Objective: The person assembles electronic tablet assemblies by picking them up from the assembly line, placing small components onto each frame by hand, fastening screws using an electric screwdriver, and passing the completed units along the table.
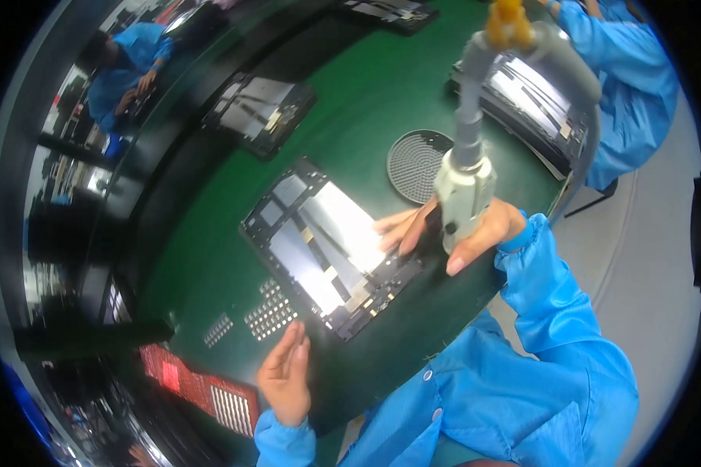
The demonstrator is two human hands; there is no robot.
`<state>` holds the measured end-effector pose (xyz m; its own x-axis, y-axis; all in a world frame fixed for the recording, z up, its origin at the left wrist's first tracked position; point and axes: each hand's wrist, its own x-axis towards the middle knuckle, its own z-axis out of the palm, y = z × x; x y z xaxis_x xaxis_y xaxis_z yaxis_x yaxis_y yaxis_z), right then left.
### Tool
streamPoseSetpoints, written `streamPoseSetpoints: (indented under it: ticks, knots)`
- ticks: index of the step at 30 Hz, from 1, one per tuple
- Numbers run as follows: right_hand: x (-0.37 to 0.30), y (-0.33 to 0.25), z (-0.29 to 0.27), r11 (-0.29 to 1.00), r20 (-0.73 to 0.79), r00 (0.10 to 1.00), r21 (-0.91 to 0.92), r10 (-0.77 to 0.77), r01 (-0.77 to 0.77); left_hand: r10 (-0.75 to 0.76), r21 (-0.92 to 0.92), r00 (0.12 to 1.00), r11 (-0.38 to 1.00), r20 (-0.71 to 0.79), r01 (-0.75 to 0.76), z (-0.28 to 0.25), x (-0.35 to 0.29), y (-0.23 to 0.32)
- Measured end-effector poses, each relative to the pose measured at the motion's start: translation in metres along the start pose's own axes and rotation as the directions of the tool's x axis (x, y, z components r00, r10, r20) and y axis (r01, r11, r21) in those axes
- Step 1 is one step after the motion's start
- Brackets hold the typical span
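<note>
A tablet-like device [331, 241] lies opened on the green table, with silvery panels and dark ribbon strips showing. My right hand [487, 233] reaches over its right edge, fingers stretched out and thumb apart. A pale hand tool [466, 194], hanging from above, covers the palm in this view; whether the hand touches it I cannot tell. My left hand [287, 381] is closed near the tablet's lower corner, fingertips pressed together. Anything between them is too small to make out. Just beyond those fingertips is a grid of small silvery pieces [271, 314].
A round grey gridded dish [419, 165] sits beyond the tablet. More opened devices lie at the far left [261, 113] and right [526, 97]. A red patterned strip [199, 385] is at lower left. A person in blue [631, 86] is at the far right.
</note>
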<state>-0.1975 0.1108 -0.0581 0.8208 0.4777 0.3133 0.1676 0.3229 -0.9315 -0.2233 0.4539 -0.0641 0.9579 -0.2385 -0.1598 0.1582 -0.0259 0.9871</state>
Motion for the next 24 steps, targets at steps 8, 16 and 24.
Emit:
streamPoseSetpoints:
  ticks: [8, 16, 24]
  knots:
    - [0.006, 0.014, 0.011, 0.984, 0.103, 0.994, 0.166, 0.040, -0.057, -0.387, -0.282, 0.908, 0.864, 0.159, 0.418, 0.016, 0.021, 0.018]
    - [0.021, 0.008, 0.008, 0.992, 0.044, 0.994, 0.085, -0.099, 0.095, -0.210, -0.168, 0.977, 0.962, 0.045, 0.214, 0.041, 0.058, 0.046]
    - [0.064, 0.026, 0.018, 0.994, -0.224, 0.975, 0.107, 0.005, 0.019, -0.105, -0.114, 0.966, 0.990, -0.235, 0.080, -0.090, 0.151, 0.065]
